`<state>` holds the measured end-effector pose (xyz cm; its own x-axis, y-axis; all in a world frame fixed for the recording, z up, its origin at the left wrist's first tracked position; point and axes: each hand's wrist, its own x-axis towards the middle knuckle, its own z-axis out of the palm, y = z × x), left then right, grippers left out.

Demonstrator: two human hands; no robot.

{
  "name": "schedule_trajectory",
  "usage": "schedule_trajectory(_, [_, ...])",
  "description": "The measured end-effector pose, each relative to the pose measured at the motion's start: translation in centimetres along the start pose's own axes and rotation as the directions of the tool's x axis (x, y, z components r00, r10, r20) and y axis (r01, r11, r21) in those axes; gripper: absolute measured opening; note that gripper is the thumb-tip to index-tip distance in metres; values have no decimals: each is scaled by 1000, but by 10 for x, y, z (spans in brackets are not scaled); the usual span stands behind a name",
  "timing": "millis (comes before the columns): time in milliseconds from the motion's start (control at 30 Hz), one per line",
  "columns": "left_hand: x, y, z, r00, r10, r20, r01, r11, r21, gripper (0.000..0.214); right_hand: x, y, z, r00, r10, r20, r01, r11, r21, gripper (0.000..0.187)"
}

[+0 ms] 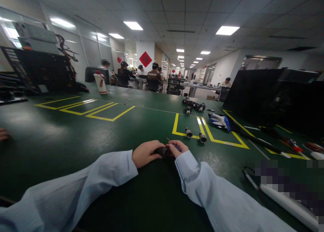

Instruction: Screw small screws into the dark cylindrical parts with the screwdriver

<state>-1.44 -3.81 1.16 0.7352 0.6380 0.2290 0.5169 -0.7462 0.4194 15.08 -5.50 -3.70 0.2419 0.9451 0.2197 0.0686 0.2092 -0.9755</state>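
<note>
My left hand is closed around a dark cylindrical part, held low over the green table. In my right hand is a small screwdriver with a purple handle; its thin shaft points up and to the left, beside the dark part. Whether its tip touches anything, I cannot tell. Just beyond my hands, two short metal cylindrical fittings lie on the yellow tape lines. Farther back sits a cluster of similar dark metal parts.
Blue and grey gloves lie right of the fittings. A red-handled screwdriver and a large black case are at the right. A lidded cup and stacked equipment stand back left. Another person's hand shows at the left edge.
</note>
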Motion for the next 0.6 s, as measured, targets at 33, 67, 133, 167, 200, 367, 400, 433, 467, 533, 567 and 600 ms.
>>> schedule_trajectory(33, [0, -1, 0, 1000, -24, -9, 23, 999, -32, 31, -3, -5, -1, 999, 19, -33, -18, 999, 32, 38])
schedule_trajectory(67, [0, -2, 0, 999, -51, -16, 50, 996, -70, 30, -6, -10, -4, 997, 28, -67, -24, 998, 55, 41])
schedule_trajectory(133, [0, -4, 1, 995, -94, -28, 89, 983, -162, 31, -12, -21, -11, 992, 27, -126, -17, 997, 80, 44])
schedule_trajectory(167, [0, -4, 1, 994, -104, -33, 95, 972, -213, 31, -15, -26, -15, 988, 30, -149, -16, 995, 95, 43])
schedule_trajectory(200, [0, -4, 2, 994, -107, -36, 93, 959, -267, 31, -18, -31, -20, 986, 30, -166, -11, 994, 110, 41])
schedule_trajectory(367, [0, -3, 5, 995, -86, -52, 48, 865, -500, 31, -36, -46, -36, 995, 4, -95, 9, 990, 138, 35])
schedule_trajectory(400, [0, -3, 5, 995, -83, -57, 42, 858, -513, 32, -39, -47, -37, 997, -17, -73, 27, 990, 139, 35])
schedule_trajectory(433, [0, -3, 5, 995, -81, -64, 38, 862, -505, 32, -42, -48, -37, 997, -43, -58, 51, 990, 135, 35])
schedule_trajectory(467, [0, -3, 5, 994, -77, -73, 34, 880, -475, 33, -43, -48, -38, 996, -69, -50, 75, 990, 122, 35])
schedule_trajectory(533, [0, -2, 4, 993, -52, -102, 12, 935, -354, 34, -45, -48, -38, 994, -89, -55, 93, 994, 65, 35])
schedule_trajectory(567, [-1, -1, 4, 992, -27, -120, -7, 962, -274, 34, -45, -48, -38, 994, -83, -66, 85, 996, 29, 35])
schedule_trajectory(600, [-1, 0, 3, 991, 7, -133, -32, 982, -188, 35, -44, -48, -38, 994, -72, -81, 71, 997, -4, 36])
